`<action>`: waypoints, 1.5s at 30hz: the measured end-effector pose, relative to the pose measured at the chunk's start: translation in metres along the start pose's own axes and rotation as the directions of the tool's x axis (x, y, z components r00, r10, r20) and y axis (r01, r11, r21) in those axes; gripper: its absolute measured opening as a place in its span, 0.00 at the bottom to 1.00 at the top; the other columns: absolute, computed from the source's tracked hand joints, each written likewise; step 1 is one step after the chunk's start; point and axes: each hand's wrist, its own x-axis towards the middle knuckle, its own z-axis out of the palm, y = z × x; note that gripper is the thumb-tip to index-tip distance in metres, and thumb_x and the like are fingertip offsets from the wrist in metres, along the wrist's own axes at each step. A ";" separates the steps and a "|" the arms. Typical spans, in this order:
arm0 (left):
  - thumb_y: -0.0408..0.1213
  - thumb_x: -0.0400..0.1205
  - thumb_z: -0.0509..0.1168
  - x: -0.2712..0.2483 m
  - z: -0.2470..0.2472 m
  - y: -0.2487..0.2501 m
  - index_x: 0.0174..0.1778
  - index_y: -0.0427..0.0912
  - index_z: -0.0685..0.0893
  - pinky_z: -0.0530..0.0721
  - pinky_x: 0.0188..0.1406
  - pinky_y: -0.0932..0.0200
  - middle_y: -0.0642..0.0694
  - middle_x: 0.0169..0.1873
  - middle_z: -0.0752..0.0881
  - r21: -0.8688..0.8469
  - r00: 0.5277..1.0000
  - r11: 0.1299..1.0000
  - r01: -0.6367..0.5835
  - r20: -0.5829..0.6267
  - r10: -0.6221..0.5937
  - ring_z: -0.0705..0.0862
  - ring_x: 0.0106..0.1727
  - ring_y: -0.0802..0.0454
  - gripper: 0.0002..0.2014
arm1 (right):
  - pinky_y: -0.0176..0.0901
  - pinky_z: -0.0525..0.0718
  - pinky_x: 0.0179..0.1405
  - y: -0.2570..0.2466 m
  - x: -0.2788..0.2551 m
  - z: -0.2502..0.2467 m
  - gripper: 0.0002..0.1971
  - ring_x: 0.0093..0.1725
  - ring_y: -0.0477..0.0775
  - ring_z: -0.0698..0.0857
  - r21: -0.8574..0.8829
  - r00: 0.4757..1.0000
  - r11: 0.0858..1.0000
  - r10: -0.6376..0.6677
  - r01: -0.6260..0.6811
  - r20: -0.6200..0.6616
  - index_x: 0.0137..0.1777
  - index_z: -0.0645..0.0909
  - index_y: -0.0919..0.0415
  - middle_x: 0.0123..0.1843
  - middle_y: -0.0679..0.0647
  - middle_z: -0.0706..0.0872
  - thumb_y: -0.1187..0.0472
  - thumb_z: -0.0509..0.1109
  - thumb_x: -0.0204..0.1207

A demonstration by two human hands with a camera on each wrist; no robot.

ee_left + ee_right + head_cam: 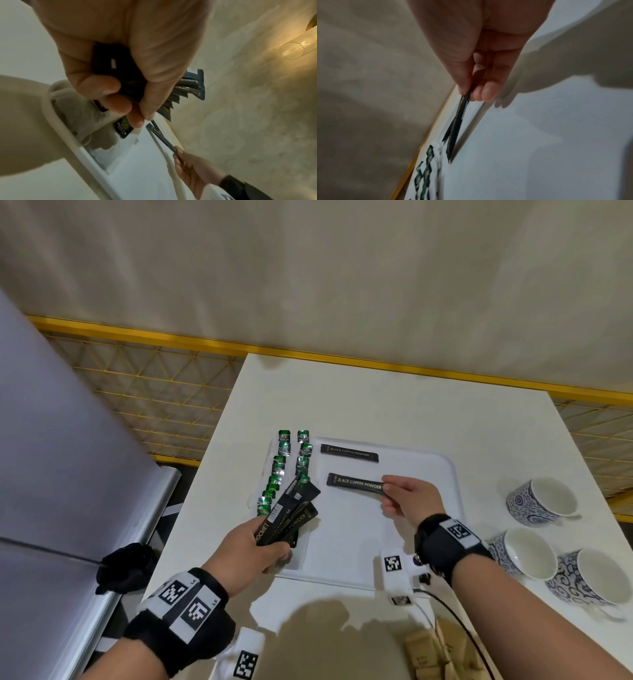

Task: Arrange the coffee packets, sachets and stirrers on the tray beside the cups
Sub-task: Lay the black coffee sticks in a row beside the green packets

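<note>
The right hand [488,56] pinches one end of a black packet [456,125] between thumb and fingers; past the packet's far end lie green sachets [426,173].

Two black coffee sticks [349,453] laid across tray's [445,467] far half; green sachets [284,463] rowed along left edge; cups [541,501] right.
</note>
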 end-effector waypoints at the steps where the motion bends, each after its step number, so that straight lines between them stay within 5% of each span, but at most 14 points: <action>1: 0.28 0.78 0.68 0.000 0.001 -0.001 0.45 0.40 0.81 0.73 0.19 0.71 0.50 0.27 0.87 0.015 1.000 1.000 0.000 0.009 0.000 0.79 0.21 0.62 0.04 | 0.34 0.76 0.20 -0.003 0.005 0.003 0.08 0.19 0.49 0.74 -0.008 1.000 1.000 -0.003 0.004 0.003 0.55 0.82 0.71 0.29 0.60 0.78 0.75 0.65 0.79; 3: 0.29 0.78 0.68 0.002 0.002 -0.001 0.46 0.40 0.81 0.74 0.20 0.71 0.52 0.26 0.87 0.025 1.000 1.000 0.000 0.019 -0.001 0.78 0.22 0.62 0.04 | 0.34 0.76 0.21 -0.004 0.016 0.010 0.08 0.19 0.48 0.75 -0.028 1.000 1.000 -0.006 0.006 -0.001 0.55 0.82 0.70 0.30 0.60 0.79 0.74 0.65 0.79; 6: 0.29 0.78 0.68 0.005 0.003 -0.001 0.44 0.41 0.81 0.75 0.21 0.70 0.53 0.23 0.86 0.014 1.000 1.000 0.007 0.013 -0.007 0.78 0.22 0.62 0.04 | 0.36 0.84 0.36 -0.001 0.029 0.013 0.07 0.32 0.50 0.81 -0.250 0.990 0.964 -0.115 0.092 -0.078 0.51 0.86 0.59 0.38 0.56 0.86 0.65 0.73 0.74; 8: 0.28 0.78 0.68 0.007 0.004 -0.001 0.44 0.41 0.82 0.75 0.22 0.69 0.51 0.25 0.87 0.001 1.000 1.000 0.012 0.016 -0.012 0.79 0.22 0.62 0.04 | 0.31 0.78 0.34 -0.003 0.031 0.012 0.06 0.35 0.49 0.80 -0.433 0.968 0.884 -0.235 0.175 -0.088 0.48 0.85 0.53 0.40 0.51 0.85 0.63 0.74 0.72; 11: 0.28 0.78 0.68 0.010 0.004 -0.003 0.45 0.40 0.82 0.75 0.23 0.68 0.47 0.30 0.88 0.007 0.999 1.000 0.012 0.032 -0.012 0.79 0.24 0.60 0.04 | 0.30 0.74 0.33 -0.008 0.033 0.018 0.07 0.35 0.48 0.80 -0.570 0.949 0.770 -0.310 0.287 0.059 0.43 0.86 0.51 0.34 0.47 0.82 0.66 0.72 0.72; 14: 0.29 0.77 0.69 0.013 0.005 -0.005 0.44 0.40 0.82 0.77 0.25 0.66 0.46 0.31 0.88 0.010 0.999 1.000 0.013 0.046 -0.014 0.79 0.26 0.58 0.04 | 0.33 0.76 0.43 -0.010 0.037 0.029 0.07 0.40 0.48 0.81 -0.680 0.931 0.639 -0.299 0.360 0.212 0.47 0.88 0.54 0.36 0.43 0.80 0.65 0.71 0.74; 19: 0.29 0.77 0.69 0.013 0.004 -0.007 0.44 0.40 0.82 0.77 0.27 0.65 0.40 0.34 0.89 -0.010 0.998 1.000 0.024 0.060 -0.023 0.81 0.33 0.52 0.04 | 0.38 0.76 0.52 -0.011 0.050 0.041 0.08 0.48 0.49 0.80 -0.749 0.916 0.531 -0.283 0.396 0.284 0.53 0.87 0.56 0.40 0.40 0.76 0.64 0.69 0.77; 26: 0.28 0.80 0.67 0.012 0.007 -0.004 0.48 0.32 0.81 0.70 0.17 0.71 0.43 0.30 0.84 -0.073 0.999 0.997 0.023 0.051 -0.019 0.76 0.19 0.62 0.04 | 0.36 0.73 0.45 -0.011 0.053 0.046 0.07 0.44 0.50 0.81 -0.747 0.920 0.540 -0.285 0.387 0.270 0.51 0.88 0.56 0.40 0.45 0.80 0.63 0.69 0.77; 31: 0.31 0.79 0.68 0.010 0.007 -0.008 0.46 0.39 0.81 0.74 0.22 0.68 0.45 0.30 0.86 -0.007 0.997 1.000 0.018 0.078 -0.018 0.78 0.24 0.60 0.03 | 0.33 0.77 0.47 -0.013 0.018 0.044 0.07 0.44 0.45 0.82 -0.596 0.867 0.631 -0.395 0.496 0.302 0.51 0.88 0.52 0.40 0.40 0.83 0.58 0.70 0.78; 35: 0.36 0.77 0.71 0.009 0.008 -0.017 0.49 0.51 0.82 0.77 0.32 0.67 0.51 0.34 0.87 0.142 0.995 0.989 -0.028 0.103 0.013 0.81 0.32 0.59 0.08 | 0.26 0.75 0.30 -0.015 -0.027 0.045 0.10 0.35 0.43 0.80 -0.319 0.858 0.883 -0.159 0.344 0.488 0.53 0.88 0.50 0.42 0.47 0.88 0.52 0.65 0.81; 39: 0.36 0.77 0.71 0.002 0.013 -0.014 0.47 0.50 0.82 0.76 0.31 0.69 0.54 0.30 0.83 0.164 0.987 0.985 -0.052 0.159 0.026 0.79 0.27 0.64 0.07 | 0.34 0.78 0.31 -0.006 -0.040 0.036 0.12 0.36 0.45 0.80 -0.275 0.786 0.898 -0.113 0.343 0.608 0.52 0.87 0.43 0.41 0.49 0.88 0.62 0.68 0.79; 45: 0.33 0.77 0.70 -0.014 0.017 -0.010 0.47 0.51 0.81 0.76 0.26 0.71 0.52 0.30 0.84 0.146 0.976 0.988 -0.040 0.218 0.007 0.80 0.25 0.66 0.09 | 0.34 0.81 0.30 -0.002 -0.054 0.020 0.06 0.31 0.43 0.83 -0.166 0.851 0.940 -0.182 0.297 0.493 0.41 0.88 0.56 0.32 0.48 0.88 0.68 0.73 0.75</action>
